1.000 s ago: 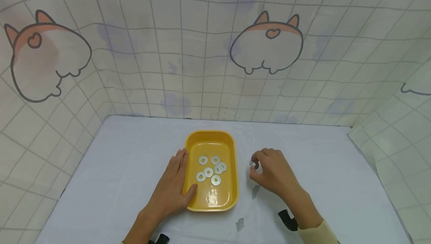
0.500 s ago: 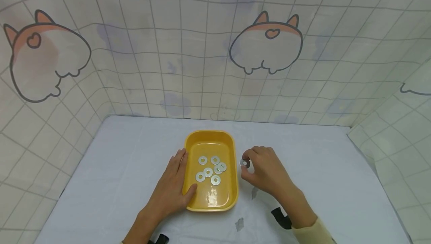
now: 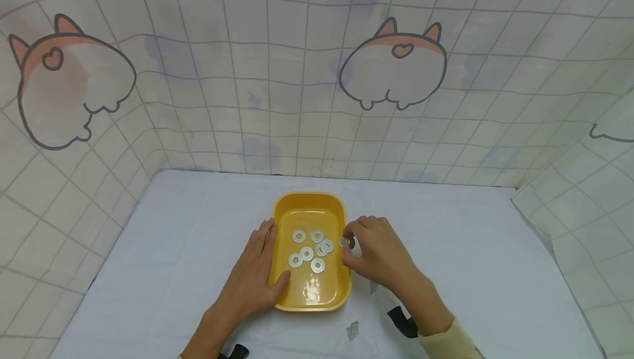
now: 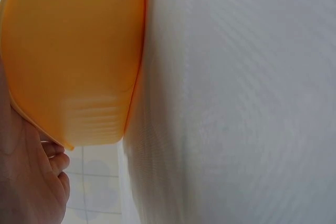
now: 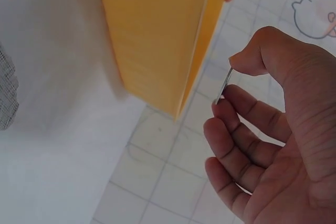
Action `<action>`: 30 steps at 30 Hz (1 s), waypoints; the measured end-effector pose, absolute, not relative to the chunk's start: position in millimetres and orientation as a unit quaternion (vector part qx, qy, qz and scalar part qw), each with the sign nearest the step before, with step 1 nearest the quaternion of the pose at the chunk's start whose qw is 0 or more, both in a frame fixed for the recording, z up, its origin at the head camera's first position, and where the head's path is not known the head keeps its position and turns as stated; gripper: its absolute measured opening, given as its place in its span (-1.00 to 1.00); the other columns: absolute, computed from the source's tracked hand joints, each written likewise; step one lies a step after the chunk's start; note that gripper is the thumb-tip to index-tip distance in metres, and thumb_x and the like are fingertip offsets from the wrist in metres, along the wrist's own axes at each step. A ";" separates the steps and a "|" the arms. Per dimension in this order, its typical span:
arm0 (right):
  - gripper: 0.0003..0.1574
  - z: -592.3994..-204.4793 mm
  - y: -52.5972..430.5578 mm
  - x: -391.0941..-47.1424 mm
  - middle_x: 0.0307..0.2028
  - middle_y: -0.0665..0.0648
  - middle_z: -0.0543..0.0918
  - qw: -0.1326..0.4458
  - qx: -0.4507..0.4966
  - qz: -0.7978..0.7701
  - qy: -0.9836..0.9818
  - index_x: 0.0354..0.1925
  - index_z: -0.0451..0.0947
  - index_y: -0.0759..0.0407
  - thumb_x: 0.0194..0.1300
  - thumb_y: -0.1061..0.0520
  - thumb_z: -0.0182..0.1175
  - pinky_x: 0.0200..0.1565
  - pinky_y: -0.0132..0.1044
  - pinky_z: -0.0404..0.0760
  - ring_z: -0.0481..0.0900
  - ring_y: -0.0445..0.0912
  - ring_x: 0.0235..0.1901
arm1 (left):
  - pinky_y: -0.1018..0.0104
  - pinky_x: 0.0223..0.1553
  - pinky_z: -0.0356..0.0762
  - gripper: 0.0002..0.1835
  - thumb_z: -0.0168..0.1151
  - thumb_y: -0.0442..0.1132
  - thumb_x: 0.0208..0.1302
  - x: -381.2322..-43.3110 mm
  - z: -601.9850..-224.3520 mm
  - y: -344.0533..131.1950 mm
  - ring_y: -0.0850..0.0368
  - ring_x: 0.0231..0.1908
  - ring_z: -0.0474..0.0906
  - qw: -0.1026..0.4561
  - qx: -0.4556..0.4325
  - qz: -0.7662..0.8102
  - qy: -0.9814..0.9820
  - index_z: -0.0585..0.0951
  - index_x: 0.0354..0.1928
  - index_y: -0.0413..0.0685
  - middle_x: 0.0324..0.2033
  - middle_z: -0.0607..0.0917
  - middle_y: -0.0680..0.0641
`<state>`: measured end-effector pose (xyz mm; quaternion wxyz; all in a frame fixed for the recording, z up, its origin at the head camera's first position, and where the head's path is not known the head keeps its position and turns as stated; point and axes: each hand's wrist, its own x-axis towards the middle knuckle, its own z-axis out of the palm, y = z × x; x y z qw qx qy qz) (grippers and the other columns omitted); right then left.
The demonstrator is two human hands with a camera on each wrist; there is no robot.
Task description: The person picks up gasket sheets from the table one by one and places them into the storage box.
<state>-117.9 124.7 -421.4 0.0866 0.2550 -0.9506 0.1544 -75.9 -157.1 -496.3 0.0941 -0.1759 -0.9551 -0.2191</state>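
Note:
A yellow plastic tray lies on the white-covered table with several flat metal washers in it, two of them overlapping. My left hand rests along the tray's left rim, fingers fairly straight, thumb over the edge; the left wrist view shows the palm against the rim. At the right rim, my right hand pinches one washer between thumb and fingertips. The right wrist view shows that washer edge-on, beside the tray wall at about rim height.
Two small grey patches lie on the white table cover, one in front of the tray. Black straps show by both wrists. A tile-patterned curtain with cartoon drawings stands behind the table and along both sides.
My right hand has carried the pinched washer leftward from the table on the right to the tray's right rim. The left hand and the washers inside the tray stay where they were.

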 end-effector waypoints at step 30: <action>-0.81 -431.9 114.5 -119.2 -0.33 -0.07 0.66 0.077 0.290 0.151 -0.942 -0.21 0.71 0.06 0.19 0.06 0.42 -0.01 -0.20 0.61 0.51 -0.16 -0.30 | 0.54 0.66 -0.58 0.06 0.29 0.05 0.28 -78.1 -498.8 -154.5 -0.17 0.67 0.06 0.091 -0.177 -0.213 -0.957 0.08 0.65 -0.34 0.67 0.11 -0.26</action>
